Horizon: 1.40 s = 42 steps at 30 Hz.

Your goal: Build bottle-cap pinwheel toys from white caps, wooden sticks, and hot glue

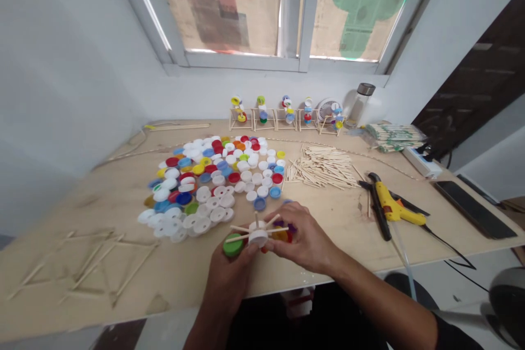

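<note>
Just above the table's front edge is a small wheel made of white bottle caps [258, 236] with wooden sticks spreading out like spokes. My left hand [230, 270] is closed on its left side, the thumb near the hub. A green bottle cap [233, 246] sits there at a stick's end. From the right, my right hand [307, 236] pinches the wheel, thumb and fingers near the hub. Yellow, red and purple caps show partly behind those fingers. Beyond both hands lies a large spread of loose bottle caps [217, 172] in many colours.
A pile of wooden sticks [324, 167] lies behind my right hand. Farther right are a yellow glue gun [396, 205], a phone [473, 208] and a power strip [422, 163]. Stick frames [94, 262] rest at left. Several finished cap wheels [287, 112] and a glass bottle [361, 104] stand along the wall.
</note>
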{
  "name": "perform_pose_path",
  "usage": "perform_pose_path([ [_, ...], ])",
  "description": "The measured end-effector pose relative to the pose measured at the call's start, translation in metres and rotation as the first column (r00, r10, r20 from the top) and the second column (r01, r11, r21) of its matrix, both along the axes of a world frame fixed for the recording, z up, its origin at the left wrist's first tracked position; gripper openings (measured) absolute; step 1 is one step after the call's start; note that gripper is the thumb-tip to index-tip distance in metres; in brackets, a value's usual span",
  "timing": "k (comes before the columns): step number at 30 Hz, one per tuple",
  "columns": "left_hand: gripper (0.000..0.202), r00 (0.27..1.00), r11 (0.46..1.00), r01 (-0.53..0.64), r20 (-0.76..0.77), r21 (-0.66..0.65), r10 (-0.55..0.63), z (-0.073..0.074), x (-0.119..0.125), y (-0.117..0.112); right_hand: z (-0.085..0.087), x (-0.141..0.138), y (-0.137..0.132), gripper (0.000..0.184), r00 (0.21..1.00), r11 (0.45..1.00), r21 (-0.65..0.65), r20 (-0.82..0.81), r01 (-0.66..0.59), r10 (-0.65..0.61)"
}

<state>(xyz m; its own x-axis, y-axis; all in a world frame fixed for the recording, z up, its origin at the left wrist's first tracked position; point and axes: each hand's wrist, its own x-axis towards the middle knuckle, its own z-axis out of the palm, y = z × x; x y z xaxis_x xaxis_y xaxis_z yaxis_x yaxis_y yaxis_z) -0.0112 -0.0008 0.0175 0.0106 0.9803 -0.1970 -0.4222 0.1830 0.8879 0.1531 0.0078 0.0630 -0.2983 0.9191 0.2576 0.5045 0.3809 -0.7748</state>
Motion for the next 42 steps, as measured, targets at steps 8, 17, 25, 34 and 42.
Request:
perform_pose_path([
  [8,0.033,0.996,0.996,0.082,-0.027,0.043,-0.081,-0.008,-0.002,0.001,-0.021,-0.007,-0.005,0.02,0.974,0.992,-0.11,-0.209,0.067,-0.089],
  [17,0.026,0.974,0.996,0.083,-0.215,0.032,-0.074,-0.004,0.0,0.003,-0.006,0.004,-0.01,0.013,0.985,0.994,-0.05,-0.135,0.101,-0.107],
  [25,0.026,0.974,1.0,0.0,-0.226,0.024,0.005,-0.007,-0.003,0.006,-0.004,0.133,-0.035,0.021,0.884,0.887,0.215,0.15,0.409,-0.443],
  [34,0.032,0.99,0.996,-0.087,-0.117,-0.01,0.085,-0.009,0.004,0.004,-0.05,0.268,-0.077,0.041,0.408,0.774,0.548,0.658,0.316,-0.633],
  [42,0.036,0.99,0.99,-0.14,0.019,-0.015,0.141,-0.008,0.008,0.002,-0.06,0.258,-0.067,0.039,0.299,0.778,0.53,0.723,0.337,-0.623],
])
